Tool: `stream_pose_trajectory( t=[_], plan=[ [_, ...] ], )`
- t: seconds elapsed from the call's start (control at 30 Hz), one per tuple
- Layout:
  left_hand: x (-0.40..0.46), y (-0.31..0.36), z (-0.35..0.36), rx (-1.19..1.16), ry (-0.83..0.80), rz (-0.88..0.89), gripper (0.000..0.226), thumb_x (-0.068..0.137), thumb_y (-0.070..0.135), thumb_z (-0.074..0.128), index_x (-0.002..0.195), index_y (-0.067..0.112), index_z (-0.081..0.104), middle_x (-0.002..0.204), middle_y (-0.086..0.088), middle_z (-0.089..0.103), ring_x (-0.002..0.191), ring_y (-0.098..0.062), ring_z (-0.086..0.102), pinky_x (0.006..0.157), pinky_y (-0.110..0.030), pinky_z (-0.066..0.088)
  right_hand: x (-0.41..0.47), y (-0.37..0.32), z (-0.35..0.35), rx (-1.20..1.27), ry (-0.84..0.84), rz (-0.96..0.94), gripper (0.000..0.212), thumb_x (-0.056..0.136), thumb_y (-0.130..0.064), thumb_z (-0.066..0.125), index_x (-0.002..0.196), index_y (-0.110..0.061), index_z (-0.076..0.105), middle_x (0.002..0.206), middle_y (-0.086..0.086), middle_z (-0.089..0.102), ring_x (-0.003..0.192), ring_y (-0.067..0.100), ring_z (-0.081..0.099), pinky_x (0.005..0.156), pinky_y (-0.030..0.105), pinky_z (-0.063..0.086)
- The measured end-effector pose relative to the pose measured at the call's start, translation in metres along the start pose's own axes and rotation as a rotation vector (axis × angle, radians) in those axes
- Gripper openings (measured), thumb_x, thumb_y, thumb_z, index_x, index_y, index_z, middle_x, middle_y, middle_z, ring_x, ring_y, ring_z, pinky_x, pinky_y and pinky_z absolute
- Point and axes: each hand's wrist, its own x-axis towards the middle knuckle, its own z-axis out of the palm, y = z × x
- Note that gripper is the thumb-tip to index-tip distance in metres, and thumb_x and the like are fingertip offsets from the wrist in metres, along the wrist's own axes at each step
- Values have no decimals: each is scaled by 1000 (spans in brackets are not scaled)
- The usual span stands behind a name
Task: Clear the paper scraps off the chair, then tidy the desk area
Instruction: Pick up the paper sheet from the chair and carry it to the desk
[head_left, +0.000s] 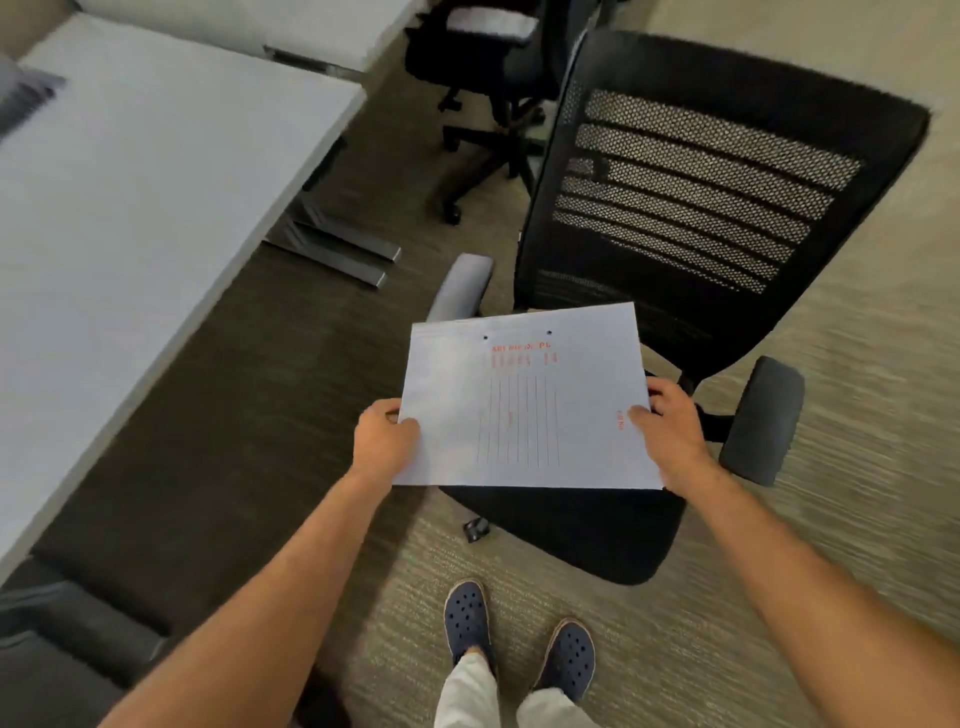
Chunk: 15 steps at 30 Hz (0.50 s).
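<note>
I hold a white paper folder (524, 405) with red print and two punched holes flat above the seat of a black mesh-backed office chair (691, 197). My left hand (384, 441) grips its left edge, thumb on top. My right hand (670, 431) grips its right edge the same way. The folder covers most of the black seat (587, 535), so I cannot tell whether any scraps lie under it. A white desk (130, 197) runs along the left.
A second black office chair (483, 78) stands at the back near another white desk (234, 26). Grey desk feet (337, 249) jut onto the carpet. A dark object (62, 639) sits under the desk at lower left. My feet in blue clogs (519, 649) stand before the seat.
</note>
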Motion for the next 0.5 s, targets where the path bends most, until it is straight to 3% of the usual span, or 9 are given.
stream_pose_trajectory(
  t=[0.17,0.3,0.43,0.5],
  plan=[
    [-65,39,-98,-198,135,22,32,88,9,62,117,21,58,109,2,64,92,-16,61,68,-29,48,-52,-100,4,-23,-152,-136,38,91,-11,59,96,-49,58,102,-7,69,88,14,68,65,34,53],
    [-113,47,-177,-357,242,5,42,89,16,64,130,19,56,119,0,63,100,-18,61,81,-38,50,-92,-172,22,-78,-301,-209,37,89,-8,61,96,-43,63,97,-9,73,85,17,72,66,37,56],
    [-155,43,-257,-498,386,17,22,93,23,66,114,16,63,109,2,65,105,-23,61,89,-41,50,-126,-236,57,-153,-439,-279,36,84,-3,64,108,-30,67,98,0,74,87,24,73,79,49,59],
    [-170,37,-299,-592,445,3,27,93,26,67,117,14,65,114,-1,65,109,-26,60,96,-43,50,-142,-264,81,-184,-515,-315,38,85,-5,66,116,-26,66,105,1,74,90,24,73,84,50,58]
  ],
)
